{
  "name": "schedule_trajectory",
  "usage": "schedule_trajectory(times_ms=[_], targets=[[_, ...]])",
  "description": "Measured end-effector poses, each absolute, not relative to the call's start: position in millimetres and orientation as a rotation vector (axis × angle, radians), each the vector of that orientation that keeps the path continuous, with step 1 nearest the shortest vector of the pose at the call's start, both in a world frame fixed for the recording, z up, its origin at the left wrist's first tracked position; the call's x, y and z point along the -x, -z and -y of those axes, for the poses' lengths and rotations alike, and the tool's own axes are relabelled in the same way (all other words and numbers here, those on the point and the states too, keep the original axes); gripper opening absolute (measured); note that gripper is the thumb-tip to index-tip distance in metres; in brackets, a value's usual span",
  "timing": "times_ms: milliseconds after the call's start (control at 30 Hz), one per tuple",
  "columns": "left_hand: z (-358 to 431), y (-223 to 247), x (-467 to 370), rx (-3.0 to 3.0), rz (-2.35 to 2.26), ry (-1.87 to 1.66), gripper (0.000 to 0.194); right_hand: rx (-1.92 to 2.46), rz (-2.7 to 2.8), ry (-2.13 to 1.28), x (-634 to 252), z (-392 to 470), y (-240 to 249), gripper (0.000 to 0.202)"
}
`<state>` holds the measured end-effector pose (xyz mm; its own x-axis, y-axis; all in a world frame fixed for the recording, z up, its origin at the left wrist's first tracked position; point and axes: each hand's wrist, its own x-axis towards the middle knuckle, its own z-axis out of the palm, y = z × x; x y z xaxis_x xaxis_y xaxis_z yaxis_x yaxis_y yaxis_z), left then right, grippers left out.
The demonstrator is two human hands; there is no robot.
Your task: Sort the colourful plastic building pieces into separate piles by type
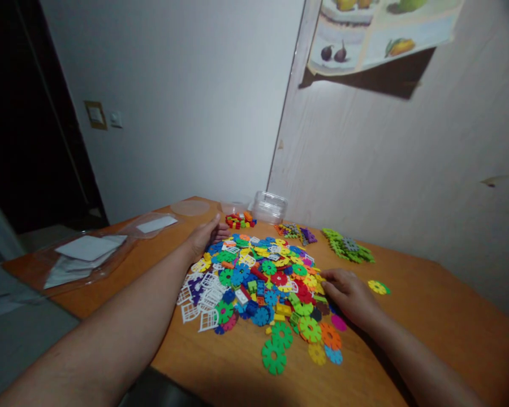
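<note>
One loose heap of notched plastic discs (274,356), toy bricks (283,310) and white lattice frames (208,320), on the table (220,373) between my left grip (203,236) and right grip (348,293), both parted, where uneven pressure might scatter its edges.

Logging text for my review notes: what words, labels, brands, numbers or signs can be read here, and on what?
No readable text anywhere.
Paper sheets: no writing distinguishable.
Wall plate: too small and blurred to tell.
Fruit poster: pictures, no legible words.
</note>
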<state>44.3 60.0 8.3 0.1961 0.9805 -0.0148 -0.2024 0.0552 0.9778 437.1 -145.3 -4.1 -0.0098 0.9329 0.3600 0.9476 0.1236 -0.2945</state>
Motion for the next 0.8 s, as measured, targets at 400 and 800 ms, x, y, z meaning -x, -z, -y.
schedule_trajectory(times_ms=[400, 800], targets=[[-52, -7, -49, -1.210, -1.049, -1.411, 0.070, 1.849, 1.601, -0.064, -430, 131, -28, 0.035], [-57, 5, -49, -1.378, -1.158, -1.202, 0.085, 1.833, 2.106, -0.212, -338, -31, -64, 0.015]])
